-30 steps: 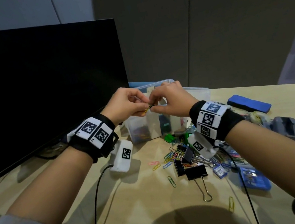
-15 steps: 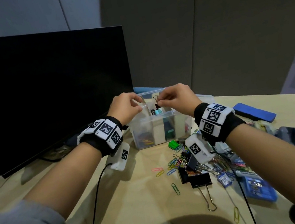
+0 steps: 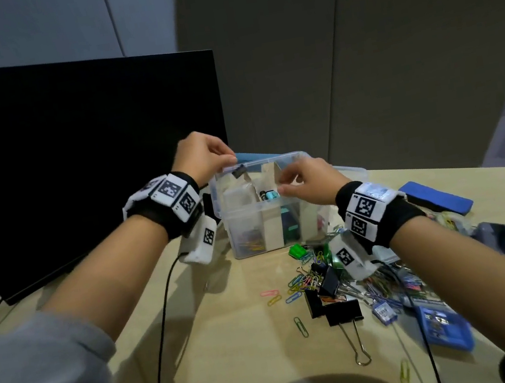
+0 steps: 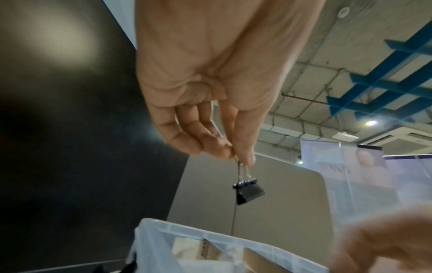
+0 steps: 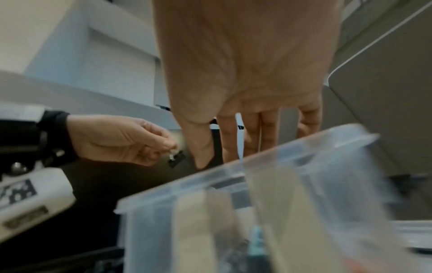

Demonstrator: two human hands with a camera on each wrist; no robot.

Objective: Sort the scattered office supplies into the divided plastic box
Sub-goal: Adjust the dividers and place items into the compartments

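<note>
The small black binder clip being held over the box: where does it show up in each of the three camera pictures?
Head: small black binder clip hangs left of centre, under the left hand, at the box's far left corner.
Left wrist: centre, dangling by its wire handles from pinching fingertips.
Right wrist: left of centre, small and blurred, at the left hand's fingertips.
Shared landmark: the clear divided plastic box, whose rim shows below the clip in all three.

A large black flat monitor point(image 3: 72, 161) with a dark screen stands at the left rear of the pale wooden desk point(image 3: 229, 339). A thin black cable point(image 3: 162, 320) runs across the desk surface and drops over the near edge. Grey partition panels point(image 3: 355, 57) form the wall behind the desk. In the left wrist view, a concrete ceiling carries blue beams point(image 4: 383, 73) and a round lit lamp point(image 4: 371, 123).
</note>
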